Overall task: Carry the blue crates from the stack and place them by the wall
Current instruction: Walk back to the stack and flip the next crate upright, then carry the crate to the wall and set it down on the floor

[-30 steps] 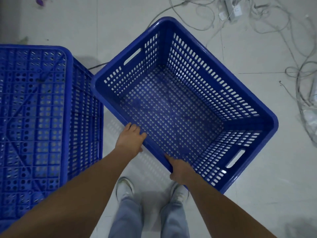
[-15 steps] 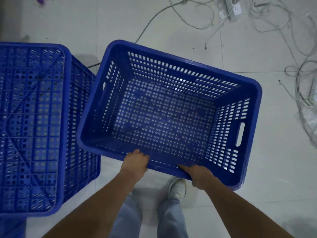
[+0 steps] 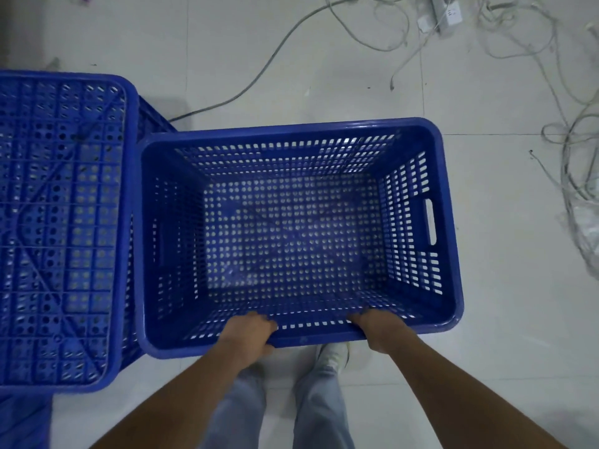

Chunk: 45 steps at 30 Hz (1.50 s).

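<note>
An empty blue perforated crate (image 3: 449, 222) sits open side up in front of me, its long sides running left to right. My left hand (image 3: 251, 333) grips its near rim left of centre, fingers curled over the edge. On the same rim further right, my right hand (image 3: 377, 328) grips with fingers hooked inside. Its left wall lies close against another blue crate (image 3: 61, 222), which stands upside down at the left on top of a stack. Whether the held crate touches the floor I cannot tell.
Loose white and grey cables (image 3: 570, 150) and a power strip (image 3: 449, 11) sprawl over the pale tiled floor at the top and right. One grey cable (image 3: 269, 63) runs toward the stack. My legs and a white shoe (image 3: 334, 354) are just below the crate.
The crate has swung from diagonal to square with me and come nearer, now beside the upturned crate. Both hands stayed on its near rim.
</note>
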{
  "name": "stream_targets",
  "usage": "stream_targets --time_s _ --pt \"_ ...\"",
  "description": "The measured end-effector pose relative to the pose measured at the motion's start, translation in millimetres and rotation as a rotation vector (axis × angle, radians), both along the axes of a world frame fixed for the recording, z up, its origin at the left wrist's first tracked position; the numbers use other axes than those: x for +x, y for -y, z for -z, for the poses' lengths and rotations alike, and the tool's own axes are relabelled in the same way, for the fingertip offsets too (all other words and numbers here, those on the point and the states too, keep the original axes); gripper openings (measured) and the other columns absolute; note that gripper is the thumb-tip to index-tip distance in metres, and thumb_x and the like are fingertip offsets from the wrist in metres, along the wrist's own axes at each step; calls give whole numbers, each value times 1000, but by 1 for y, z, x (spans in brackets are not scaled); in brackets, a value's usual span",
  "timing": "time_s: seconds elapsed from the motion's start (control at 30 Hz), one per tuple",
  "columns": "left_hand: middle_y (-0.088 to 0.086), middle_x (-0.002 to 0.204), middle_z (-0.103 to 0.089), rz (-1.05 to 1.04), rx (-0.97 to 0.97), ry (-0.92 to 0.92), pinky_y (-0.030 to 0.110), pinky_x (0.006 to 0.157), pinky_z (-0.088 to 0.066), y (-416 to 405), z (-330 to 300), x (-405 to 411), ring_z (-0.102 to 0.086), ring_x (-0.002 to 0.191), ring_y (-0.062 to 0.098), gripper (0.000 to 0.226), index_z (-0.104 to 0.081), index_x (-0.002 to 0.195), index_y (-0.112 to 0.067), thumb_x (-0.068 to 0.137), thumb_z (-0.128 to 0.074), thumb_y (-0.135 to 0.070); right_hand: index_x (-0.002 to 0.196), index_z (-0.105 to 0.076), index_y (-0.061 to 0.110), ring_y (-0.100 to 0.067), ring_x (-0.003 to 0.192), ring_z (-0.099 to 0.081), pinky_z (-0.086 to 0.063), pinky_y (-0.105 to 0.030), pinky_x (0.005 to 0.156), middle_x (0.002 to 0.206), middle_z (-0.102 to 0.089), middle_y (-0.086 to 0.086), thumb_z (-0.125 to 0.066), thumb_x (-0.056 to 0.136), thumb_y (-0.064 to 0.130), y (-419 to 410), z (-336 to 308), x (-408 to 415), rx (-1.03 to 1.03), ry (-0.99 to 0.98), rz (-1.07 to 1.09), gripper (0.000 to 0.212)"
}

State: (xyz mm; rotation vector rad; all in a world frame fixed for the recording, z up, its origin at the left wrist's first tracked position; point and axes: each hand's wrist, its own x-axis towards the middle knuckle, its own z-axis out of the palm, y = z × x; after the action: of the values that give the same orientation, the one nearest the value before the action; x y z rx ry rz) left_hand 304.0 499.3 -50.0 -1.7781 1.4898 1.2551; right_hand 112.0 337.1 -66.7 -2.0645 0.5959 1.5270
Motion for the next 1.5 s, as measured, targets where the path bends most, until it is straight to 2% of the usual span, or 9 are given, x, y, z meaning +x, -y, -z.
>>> stream_targets --time_s 0.13,0.27,0.47,0.73,1.0,1.13,1.33,1.4,1.5 --pt "3 129 -55 -410 -136 104 35 89 -49 -14 -8 38 -54 116 21 42 -50 130 -19 95 -45 -41 130 -53 21 -24 116 -56 -44 -31 89 128 -59 -3 -56 89 34 16 -11 4 46 74 353 44" --pt "14 131 -50 -759 -328 417 44 91 -47 -26 -11 98 -49 118 32 49 -46 130 -5 90 -59 -30 101 -63 11 -27 86 -62 -52 -37 76 106 -65 -11 -48 93 26 58 -21 7 -307 364 781 23" --pt "21 141 -39 -1137 -84 510 52 103 -40 -36 -6 157 -31 133 38 81 -23 145 -3 85 -65 -38 123 -50 -4 -36 121 -42 -44 -47 90 134 -42 -19 -49 88 9 123 -32 4 -817 472 897 37" --pt "23 128 -55 -1460 -147 397 42 63 -45 -27 6 177 -51 76 35 69 -26 148 -9 92 -57 -36 131 -36 0 -43 112 -52 -46 -48 88 130 -49 -23 -58 85 15 147 -8 0 -699 370 1121 53" --pt "18 141 -49 -1758 -255 340 52 100 -45 -20 10 174 -51 121 43 64 -37 144 -6 91 -61 -31 131 -47 2 -33 94 -55 -48 -43 83 122 -58 -17 -69 82 17 165 -2 -2 -514 312 1561 56" --pt "17 143 -46 -1820 -157 236 55 109 -36 -15 -9 187 -44 129 41 74 -34 146 -1 86 -68 -27 124 -55 -2 -31 89 -54 -48 -41 81 84 -58 -8 -72 81 17 164 -13 -18 -509 315 1708 51" --pt "17 75 -56 -1777 -74 12 37 49 -53 5 -86 204 -51 60 31 53 -44 134 6 91 -63 -18 111 -60 -6 -27 56 -51 -51 -45 77 66 -56 -8 -73 78 19 172 -88 -44 -626 288 1628 44" --pt "14 67 -45 -1707 -128 -44 29 41 -44 20 -128 209 -41 49 25 16 -52 105 0 97 -53 -14 107 -59 -8 -24 52 -50 -51 -42 70 63 -55 -10 -72 78 17 178 -126 -45 -680 278 1544 40" --pt "12 62 -35 -1586 -241 -82 22 35 -36 37 -188 221 -38 27 16 30 -40 70 -9 100 -45 -12 95 -58 -6 -22 49 -48 -42 -28 53 58 -52 -11 -67 83 12 184 -195 -35 -758 297 1394 23"
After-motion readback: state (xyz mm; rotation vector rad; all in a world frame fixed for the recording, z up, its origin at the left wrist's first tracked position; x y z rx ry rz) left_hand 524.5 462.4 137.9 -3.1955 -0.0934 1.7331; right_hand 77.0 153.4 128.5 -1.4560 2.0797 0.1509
